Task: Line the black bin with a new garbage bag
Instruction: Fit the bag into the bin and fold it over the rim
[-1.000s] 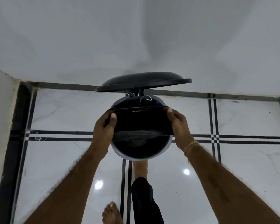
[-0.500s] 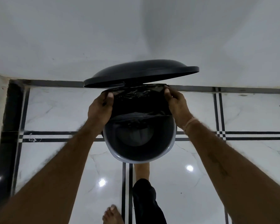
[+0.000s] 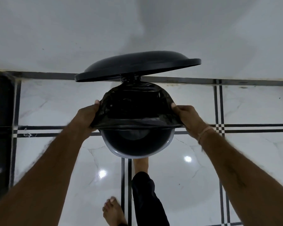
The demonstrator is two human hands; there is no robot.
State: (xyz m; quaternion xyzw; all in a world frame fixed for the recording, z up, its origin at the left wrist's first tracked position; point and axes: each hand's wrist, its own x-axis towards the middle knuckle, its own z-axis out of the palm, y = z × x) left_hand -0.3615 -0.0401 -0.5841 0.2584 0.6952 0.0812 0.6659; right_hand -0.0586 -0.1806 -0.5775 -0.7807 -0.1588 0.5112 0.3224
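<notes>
Nearest the camera, a bare foot (image 3: 113, 209) rests on the glossy white tiled floor (image 3: 194, 185), beside a leg in black trousers (image 3: 147, 198) whose foot reaches forward to the base of the black bin (image 3: 134, 144). 2 bare forearms extend forward on either side. The left hand (image 3: 87, 117) has its fingers clamped on the left edge of the garbage bag (image 3: 136, 108), thumb tip showing on top; the right hand (image 3: 189, 119), with a thread band at the wrist, has its fingers clamped on the right edge, thumb also on top. Between the 2 sets of fingers the black bag is stretched taut across the bin mouth. Beyond the fingers the bag covers the far half of the rim; on the near side of the fingers the bin's grey rim and dark interior are uncovered. Just past the bag, the hinged lid (image 3: 137, 66) stands raised, tilted, right side higher. Behind the lid, a black floor border meets a plain white wall (image 3: 137, 22).
</notes>
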